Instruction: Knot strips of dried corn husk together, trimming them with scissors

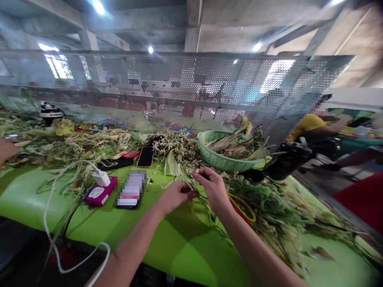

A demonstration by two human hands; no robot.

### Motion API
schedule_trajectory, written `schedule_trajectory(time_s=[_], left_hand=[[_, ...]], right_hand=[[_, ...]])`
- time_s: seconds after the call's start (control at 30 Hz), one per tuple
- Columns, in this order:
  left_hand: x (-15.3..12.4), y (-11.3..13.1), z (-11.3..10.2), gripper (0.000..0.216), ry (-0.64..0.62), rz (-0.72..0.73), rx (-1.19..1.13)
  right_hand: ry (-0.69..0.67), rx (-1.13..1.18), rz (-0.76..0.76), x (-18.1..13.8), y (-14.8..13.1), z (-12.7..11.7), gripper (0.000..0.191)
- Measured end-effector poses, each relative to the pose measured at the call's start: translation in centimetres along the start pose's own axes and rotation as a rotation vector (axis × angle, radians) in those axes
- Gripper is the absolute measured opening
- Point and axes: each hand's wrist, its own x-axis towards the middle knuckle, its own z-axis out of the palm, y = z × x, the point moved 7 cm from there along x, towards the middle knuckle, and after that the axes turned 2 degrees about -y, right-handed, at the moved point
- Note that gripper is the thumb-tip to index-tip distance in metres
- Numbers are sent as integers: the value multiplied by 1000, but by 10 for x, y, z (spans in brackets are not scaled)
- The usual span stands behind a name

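Along a long green-topped table (185,249), another person's hand (7,150) is seen at the far left edge, its grip impossible to tell. Beside it, dried plant matter (98,145) is spread along the back, where a black-and-white striped container (50,113) is set. Farther right, a magenta box (107,196) is topped by a white plug (101,178), from which a white cable (45,213) is looped over the front edge; near the box are laid a blurred-screen phone (131,189) and, behind it, a dark phone (145,156). At center, a thin plant strand (194,185) is held over the table, pinched by the fingertips of the left hand (178,194) and of the right hand (213,186). Behind the right hand, a green basket (227,161) is loaded with dry husks (233,145). Just right of the wrist, a yellow loop (251,211) is bordered by green fibrous strands (275,207). At far right, a person in yellow (309,124) is seen beyond the table.
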Motion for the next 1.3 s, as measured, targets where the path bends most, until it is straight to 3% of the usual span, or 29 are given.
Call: schedule_trajectory(time_s=[0.13, 0.27, 0.37, 0.53, 0.7, 0.97, 1.17, 1.3], left_hand=[[0, 3, -3, 39, 26, 16, -10], [0, 2, -26, 40, 241, 24, -111], [0, 1, -34, 37, 294, 43, -195], [-3, 1, -34, 32, 318, -16, -241], [-6, 3, -35, 42, 348, -25, -274], [-5, 6, -27, 38, 200, -20, -213], [-6, 5, -40, 41, 358, 31, -165], [-3, 0, -39, 41, 343, 32, -303]], right_hand=[[-2, -33, 16, 2, 1, -3, 27], [-190, -192, 22, 3, 4, 7, 30], [-292, -313, 14, 1, 6, 13, 22], [-220, -342, -101, -1, -7, 12, 17], [-211, -358, -190, -6, -16, 16, 14], [-129, -351, -212, -4, -19, 10, 14], [-45, -538, -337, -8, -36, 5, 18], [-108, -598, -371, -9, -34, 11, 17]])
